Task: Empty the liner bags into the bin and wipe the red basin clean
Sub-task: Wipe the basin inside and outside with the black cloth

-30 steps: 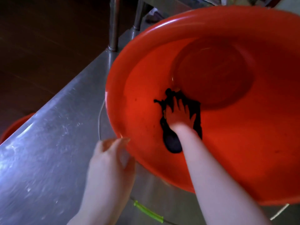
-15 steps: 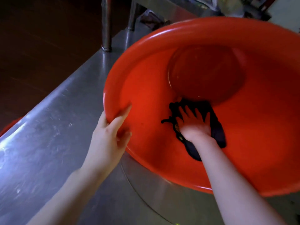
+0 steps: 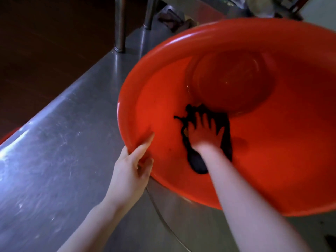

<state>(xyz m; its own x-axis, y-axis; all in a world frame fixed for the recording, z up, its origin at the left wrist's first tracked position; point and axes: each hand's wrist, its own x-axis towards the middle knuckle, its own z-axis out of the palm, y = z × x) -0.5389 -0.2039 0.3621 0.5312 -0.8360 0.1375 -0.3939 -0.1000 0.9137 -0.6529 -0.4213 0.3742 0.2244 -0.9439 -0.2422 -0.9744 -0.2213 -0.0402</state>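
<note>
A large red basin (image 3: 283, 160) is tilted toward me over a steel counter. My left hand (image 3: 132, 168) grips its near-left rim, thumb inside the wall and fingers curled under the edge. Inside the basin, my right hand (image 3: 205, 133) presses a dark ragged cloth (image 3: 198, 164) flat against the sloping inner wall, fingers spread and straight. The cloth sits just below the round base of the basin, where a little water glints.
The scratched steel counter (image 3: 60, 151) runs along the left, with a dark floor beyond its edge. Two metal legs (image 3: 120, 24) rise at the back. A curved steel rim (image 3: 163, 215) shows under the basin. Another red rim (image 3: 7, 137) peeks out at far left.
My left hand moved from the counter up to the basin's rim and took hold of it. My right hand slid the cloth around on the inner wall.
</note>
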